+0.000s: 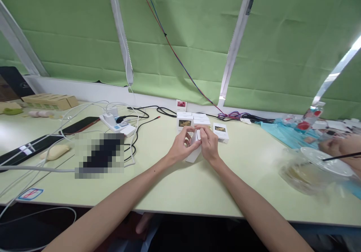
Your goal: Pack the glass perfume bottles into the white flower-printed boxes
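Both hands are together over the middle of the table, around a small white box [193, 155]. My left hand [182, 145] grips the box from its left side, thumb along the upper end. The fingers of my right hand [209, 143] are closed at the top of the same box, by its end flap. Just behind the hands stand several more small white boxes [200, 119]. One of these boxes [185, 124] has a picture of yellow flowers on its front. Another flower-picture box [220, 132] lies to the right of my right hand.
A white power strip [117, 124] with tangled cables sits on the left, near a pixelated dark object [101, 154]. Long cardboard boxes [50, 101] lie at the back left. On the right stands a lidded plastic cup [304, 173] with a black straw, beside a blue cloth [284, 133].
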Action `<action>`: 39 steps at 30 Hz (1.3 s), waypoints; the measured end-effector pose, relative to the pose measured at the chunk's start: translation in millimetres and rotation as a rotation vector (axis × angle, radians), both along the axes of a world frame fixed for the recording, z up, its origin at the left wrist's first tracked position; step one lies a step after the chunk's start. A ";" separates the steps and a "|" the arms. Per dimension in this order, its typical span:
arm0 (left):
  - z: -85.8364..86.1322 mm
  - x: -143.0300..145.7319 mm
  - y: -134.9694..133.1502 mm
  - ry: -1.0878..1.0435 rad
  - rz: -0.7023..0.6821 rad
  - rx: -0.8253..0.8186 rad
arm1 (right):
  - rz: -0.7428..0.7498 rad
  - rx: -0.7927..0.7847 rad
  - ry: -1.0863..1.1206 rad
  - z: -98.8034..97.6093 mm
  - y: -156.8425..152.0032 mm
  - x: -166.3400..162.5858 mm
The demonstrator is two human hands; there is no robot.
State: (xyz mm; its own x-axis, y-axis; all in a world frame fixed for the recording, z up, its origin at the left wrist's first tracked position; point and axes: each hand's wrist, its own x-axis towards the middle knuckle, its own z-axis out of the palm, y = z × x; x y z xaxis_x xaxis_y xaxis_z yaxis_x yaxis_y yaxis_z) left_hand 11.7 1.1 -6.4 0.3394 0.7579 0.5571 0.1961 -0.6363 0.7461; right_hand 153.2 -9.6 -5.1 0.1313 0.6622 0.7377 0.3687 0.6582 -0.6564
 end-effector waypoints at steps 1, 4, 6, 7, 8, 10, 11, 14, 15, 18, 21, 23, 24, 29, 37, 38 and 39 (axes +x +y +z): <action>-0.4 0.0 0.2 -0.001 0.000 -0.002 | 0.002 0.004 -0.001 0.0 0.0 0.0; -1.7 -0.4 0.8 -0.006 -0.004 -0.006 | -0.004 0.009 -0.001 0.2 0.2 0.1; -2.1 -0.8 1.3 -0.009 -0.011 -0.006 | -0.009 0.009 -0.002 0.4 0.2 0.1; -2.1 -1.0 1.5 -0.010 -0.015 -0.006 | -0.012 0.009 -0.003 0.6 0.0 0.2; -2.0 -1.1 1.5 -0.009 -0.019 -0.006 | -0.014 0.008 -0.004 0.8 -0.2 0.2; -1.3 -1.3 1.1 -0.008 -0.023 -0.003 | -0.020 0.006 -0.010 1.3 -0.8 0.1; -0.8 -1.3 0.8 -0.007 -0.023 -0.002 | -0.024 0.004 -0.014 1.4 -1.1 0.0; 0.1 -1.2 -0.2 -0.003 -0.020 0.001 | -0.033 0.002 -0.018 1.8 -1.4 -0.1; 0.0 -1.2 -0.3 -0.003 -0.020 0.002 | -0.034 0.004 -0.017 1.9 -1.3 -0.1; -0.9 -1.4 0.4 -0.002 -0.021 0.005 | -0.036 0.010 -0.021 2.2 -0.9 -0.1; -1.8 -1.6 1.3 -0.001 -0.018 0.008 | -0.041 0.004 -0.030 2.8 -1.1 -0.3; -1.7 -1.7 1.2 -0.002 -0.016 0.006 | -0.040 -0.001 -0.037 3.3 -1.5 -0.5; -1.5 -1.8 1.0 -0.003 -0.016 0.005 | -0.041 -0.001 -0.040 3.6 -1.7 -0.7; -0.3 -2.3 -0.2 -0.004 -0.023 0.001 | -0.044 0.012 -0.056 3.9 -1.4 -1.4; -2.1 -3.2 1.6 -0.004 -0.020 -0.004 | -0.033 0.022 -0.061 2.0 -0.1 -1.4; -2.0 -3.2 1.6 -0.006 -0.021 -0.005 | -0.031 0.022 -0.061 1.7 0.0 -1.3; -1.8 -3.1 1.7 -0.007 -0.022 -0.006 | -0.028 0.021 -0.061 1.3 0.2 -1.2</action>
